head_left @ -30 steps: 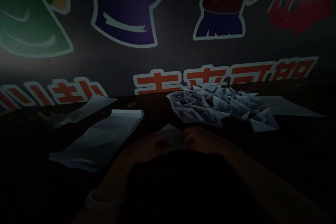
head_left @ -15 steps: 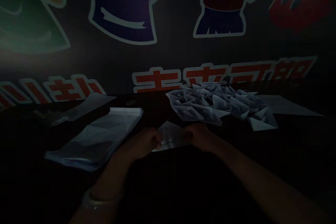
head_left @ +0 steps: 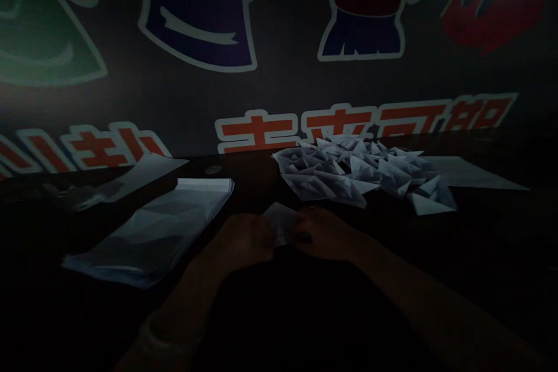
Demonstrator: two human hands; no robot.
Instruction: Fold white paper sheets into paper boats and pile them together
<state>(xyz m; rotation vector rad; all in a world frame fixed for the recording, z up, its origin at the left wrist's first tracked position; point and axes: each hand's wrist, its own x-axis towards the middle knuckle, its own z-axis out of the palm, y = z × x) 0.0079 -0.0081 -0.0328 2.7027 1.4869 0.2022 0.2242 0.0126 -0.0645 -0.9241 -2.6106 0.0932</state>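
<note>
Between my two hands is a folded sheet of white paper (head_left: 281, 220), its pointed top facing away from me. My left hand (head_left: 249, 239) is closed on its left side, and my right hand (head_left: 320, 233) grips its right side. Both sets of fingertips are dim, and the paper's lower edge is partly covered by them. Just beyond my right hand lies a pile of folded paper boats (head_left: 344, 168). To the left of my left hand rests a stack of paper sheets (head_left: 161, 226) in what looks like a clear plastic bag.
A flat white sheet (head_left: 475, 173) lies right of the pile. Another sheet (head_left: 146, 173) sits at the back left beside crumpled clear plastic (head_left: 81, 196). A small round disc (head_left: 213, 170) is near the wall (head_left: 288, 90), which carries cartoon figures and orange lettering. The light is very low.
My hands have drawn closer together, and less of the folded paper shows between them. The camera view has shifted slightly.
</note>
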